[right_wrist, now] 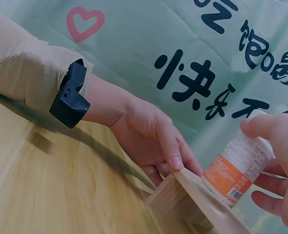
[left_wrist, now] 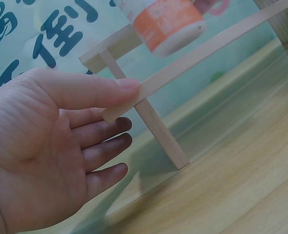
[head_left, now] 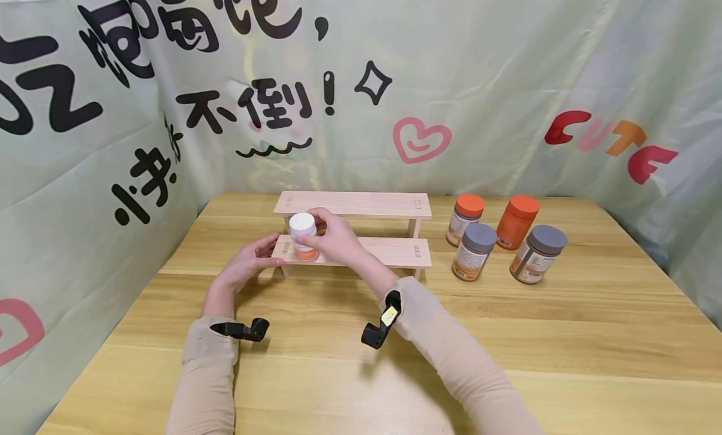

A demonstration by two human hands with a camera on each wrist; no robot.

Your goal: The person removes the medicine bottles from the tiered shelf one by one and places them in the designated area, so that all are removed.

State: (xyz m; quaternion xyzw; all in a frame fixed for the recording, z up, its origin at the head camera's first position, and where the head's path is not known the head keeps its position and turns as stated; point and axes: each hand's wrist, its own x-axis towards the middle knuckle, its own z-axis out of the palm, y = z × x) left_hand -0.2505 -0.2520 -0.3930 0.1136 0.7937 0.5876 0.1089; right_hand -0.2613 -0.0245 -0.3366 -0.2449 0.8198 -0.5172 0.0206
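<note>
A two-step wooden rack (head_left: pixel 361 204) stands on the table. My right hand (head_left: pixel 333 237) grips a white-capped bottle with an orange label (head_left: pixel 303 235) that stands at the left end of the lower shelf (head_left: pixel 395 252); the same bottle (right_wrist: pixel 236 168) shows in the right wrist view, the bottle (left_wrist: pixel 166 22) also from below in the left wrist view. My left hand (head_left: pixel 248 266) holds the shelf's left end, thumb (left_wrist: pixel 92 87) on top of the board (left_wrist: pixel 193 61) and fingers under it.
Right of the rack stand several bottles: two with orange caps (head_left: pixel 465 219) (head_left: pixel 516 220) and two with grey caps (head_left: pixel 475 251) (head_left: pixel 537 253). A printed green cloth (head_left: pixel 451 78) walls the table at the back and sides. Bare tabletop (head_left: pixel 507 347) lies in front.
</note>
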